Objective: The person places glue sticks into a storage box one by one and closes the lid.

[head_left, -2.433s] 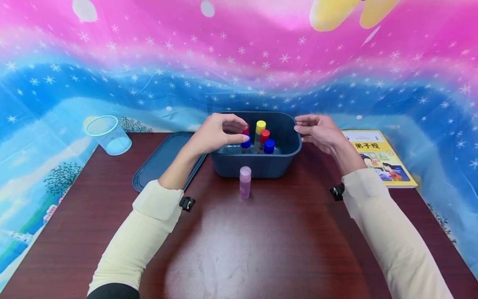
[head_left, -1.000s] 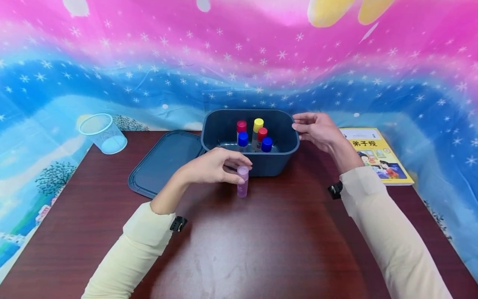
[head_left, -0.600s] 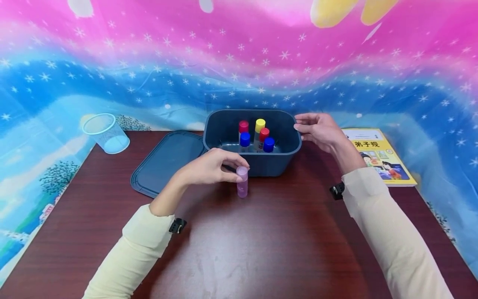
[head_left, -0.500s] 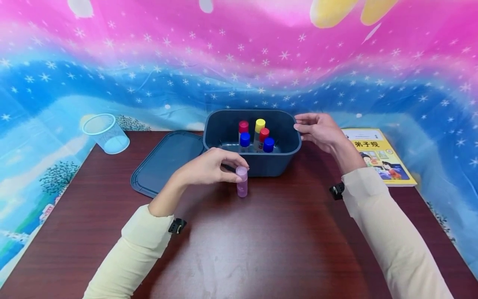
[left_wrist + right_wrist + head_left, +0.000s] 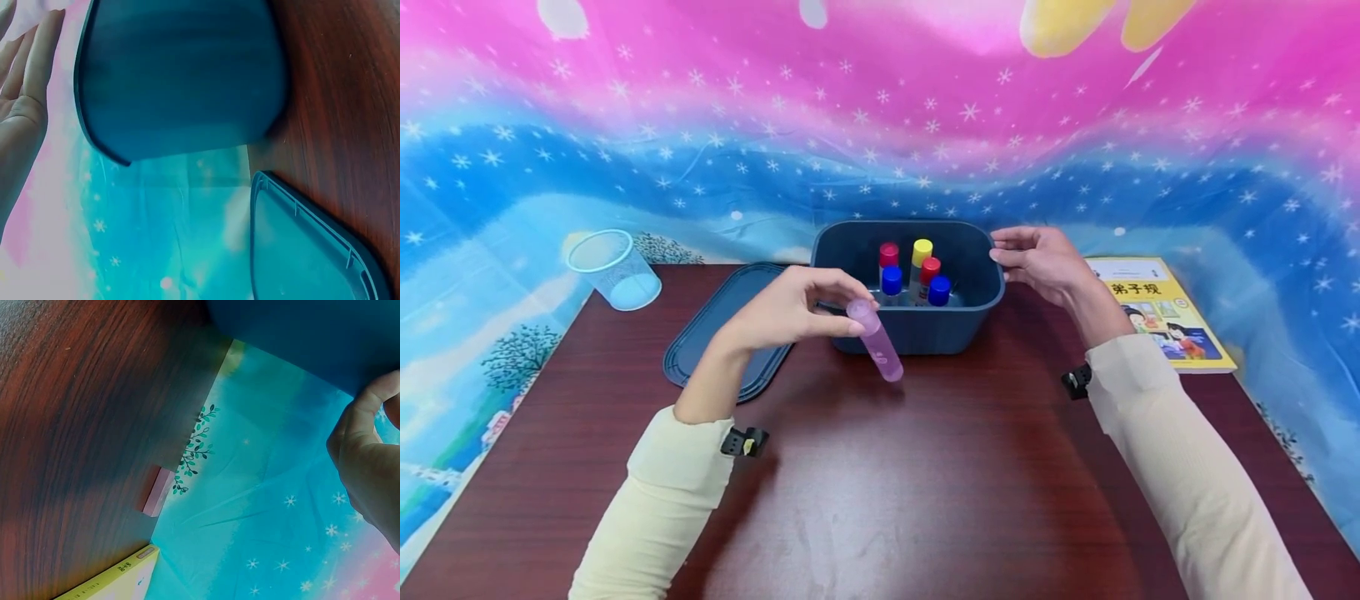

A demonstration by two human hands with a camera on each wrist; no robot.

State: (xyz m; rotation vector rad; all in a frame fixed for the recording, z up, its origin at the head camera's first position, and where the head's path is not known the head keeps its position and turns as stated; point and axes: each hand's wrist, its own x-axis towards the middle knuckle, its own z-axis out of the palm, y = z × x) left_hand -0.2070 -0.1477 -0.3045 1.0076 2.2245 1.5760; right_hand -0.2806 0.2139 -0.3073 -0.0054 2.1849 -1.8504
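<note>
Purple plastic cylinder [image 5: 878, 343], pinched by left hand [image 5: 792, 307], seems mid-lift, next needing steadiness; right hand [image 5: 1042, 263] grips dark-blue plastic bin [image 5: 934, 332].

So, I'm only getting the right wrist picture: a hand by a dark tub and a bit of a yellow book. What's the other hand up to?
Observer: The left hand pinches a purple tube near its top end.
Visitor: Oh! Is the tube standing straight?
Observer: No, it's tilted, its lower end slanting off to the right in the head view.
Visitor: And is anything inside the tub?
Observer: Yes, five capped sticks: two with reddish tops, two blue, one yellow.
</note>
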